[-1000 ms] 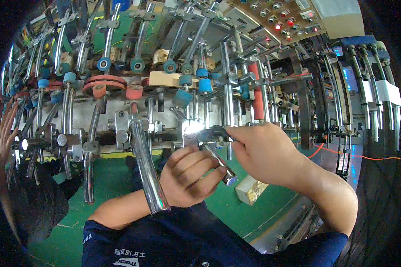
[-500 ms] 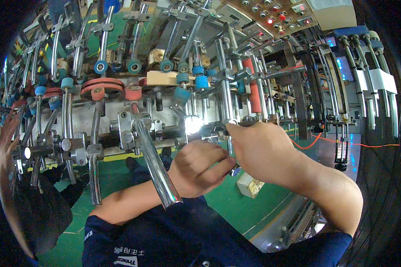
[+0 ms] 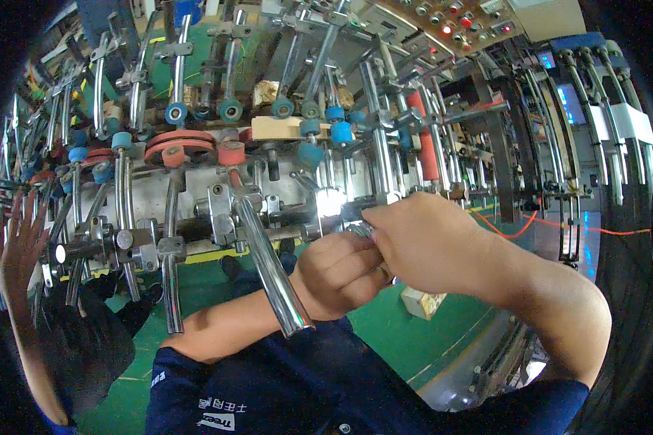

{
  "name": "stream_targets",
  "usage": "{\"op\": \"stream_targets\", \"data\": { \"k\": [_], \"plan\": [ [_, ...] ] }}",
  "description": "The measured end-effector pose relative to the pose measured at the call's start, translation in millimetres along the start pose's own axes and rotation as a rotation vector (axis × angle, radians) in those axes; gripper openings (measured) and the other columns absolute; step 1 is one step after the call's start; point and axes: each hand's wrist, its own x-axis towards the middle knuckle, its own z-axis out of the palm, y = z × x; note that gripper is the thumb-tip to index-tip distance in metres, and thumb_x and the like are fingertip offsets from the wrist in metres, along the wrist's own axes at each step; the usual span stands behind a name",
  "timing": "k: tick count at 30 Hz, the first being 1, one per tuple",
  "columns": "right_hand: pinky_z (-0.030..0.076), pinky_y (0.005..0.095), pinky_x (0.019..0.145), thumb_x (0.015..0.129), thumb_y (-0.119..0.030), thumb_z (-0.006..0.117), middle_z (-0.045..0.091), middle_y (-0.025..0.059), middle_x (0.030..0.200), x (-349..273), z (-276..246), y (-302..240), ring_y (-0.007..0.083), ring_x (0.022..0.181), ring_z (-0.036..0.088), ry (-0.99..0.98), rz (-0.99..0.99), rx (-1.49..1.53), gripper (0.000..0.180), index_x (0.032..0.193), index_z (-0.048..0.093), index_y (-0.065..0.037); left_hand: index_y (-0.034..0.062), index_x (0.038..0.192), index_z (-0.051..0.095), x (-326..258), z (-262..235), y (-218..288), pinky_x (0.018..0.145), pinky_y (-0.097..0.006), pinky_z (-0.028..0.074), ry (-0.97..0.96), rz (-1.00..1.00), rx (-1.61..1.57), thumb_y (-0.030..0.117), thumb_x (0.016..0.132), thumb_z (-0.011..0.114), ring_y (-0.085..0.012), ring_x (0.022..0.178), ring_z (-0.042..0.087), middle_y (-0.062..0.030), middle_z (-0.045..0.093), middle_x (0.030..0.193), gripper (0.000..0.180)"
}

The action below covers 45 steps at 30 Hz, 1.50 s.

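Both my hands meet at the front rail of a machine, in the middle of the view. My left hand (image 3: 345,277) is closed, its fingers curled around a short metal rod (image 3: 364,230) that shows only in part. Just right of it and slightly higher, my right hand (image 3: 426,235) is closed too, with thumb and fingers pressed together beside the rod; what it grips is hidden. A bright work light or glare (image 3: 331,203) shines on the rail right behind my hands. Over my left forearm slants a thick chrome bar (image 3: 274,268).
Chrome posts with clamps (image 3: 221,210), red belt wheels (image 3: 181,145) and blue rollers (image 3: 341,133) crowd the machine. A control panel (image 3: 450,22) stands at the back right. Below my right hand a pale block (image 3: 422,301) lies on the green floor. At far left, another person's hand (image 3: 23,243) is raised.
The view has shifted slightly, so the machine appears further right. My hands have drawn closer together around the rod, covering more of it. The other person's hand at left now shows spread fingers.
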Motion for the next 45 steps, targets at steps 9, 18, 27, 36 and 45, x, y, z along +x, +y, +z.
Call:
{"op": "stream_targets", "data": {
  "k": [9, 18, 27, 36, 45],
  "plan": [
    [0.052, 0.0565, 0.080, 0.094, -0.017, 0.049, 0.066, 0.0276, 0.082, -9, -2, 24, 0.0474, 0.082, 0.065, 0.153, 0.020, 0.137, 0.027, 0.085, 0.067, 0.002, 0.0087, 0.115, 0.067, -16, -4, -7, 0.095, -0.049, 0.052, -0.029, -0.069, 0.080, 0.024, 0.070, 0.087, -0.0304, 0.110, 0.063, -0.0097, 0.065, 0.117, 0.052],
    [0.058, 0.0474, 0.065, 0.081, -0.018, 0.061, 0.067, 0.0186, 0.076, 2, 13, 38, 0.0356, 0.072, 0.069, 0.228, -0.228, -0.208, 0.023, 0.072, 0.069, 0.001, -0.0040, 0.137, 0.048, -10, -6, -28, 0.105, -0.055, 0.046, 0.001, -0.368, 0.122, 0.021, 0.056, 0.095, -0.0477, 0.124, 0.055, -0.0260, 0.055, 0.134, 0.096],
    [0.053, 0.0546, 0.074, 0.092, -0.016, 0.052, 0.067, 0.0240, 0.079, 2, 5, 26, 0.0446, 0.076, 0.067, 0.075, -0.019, -0.027, 0.023, 0.081, 0.063, 0.001, -0.0055, 0.139, 0.042, -12, -10, -34, 0.097, -0.053, 0.049, -0.018, -0.373, 0.097, 0.012, 0.050, 0.095, -0.0478, 0.111, 0.059, -0.0265, 0.059, 0.125, 0.106],
    [0.060, 0.0522, 0.071, 0.090, -0.017, 0.055, 0.073, 0.0232, 0.086, -3, 2, -1, 0.0404, 0.079, 0.074, -0.015, 0.232, -0.050, 0.024, 0.098, 0.065, 0.004, -0.0051, 0.133, 0.045, -9, -10, -37, 0.092, -0.054, 0.051, -0.027, -0.381, 0.062, 0.012, 0.049, 0.094, -0.0473, 0.108, 0.060, -0.0267, 0.060, 0.121, 0.099],
    [0.059, 0.0532, 0.069, 0.086, -0.014, 0.056, 0.071, 0.0255, 0.080, -5, 12, 21, 0.0427, 0.074, 0.072, 0.034, 0.067, -0.003, 0.022, 0.098, 0.059, 0.004, 0.0003, 0.118, 0.059, 5, -15, -28, 0.092, -0.051, 0.052, -0.079, -0.369, 0.253, 0.019, 0.058, 0.086, -0.0391, 0.101, 0.063, -0.0197, 0.063, 0.110, 0.069]
  ]
}}
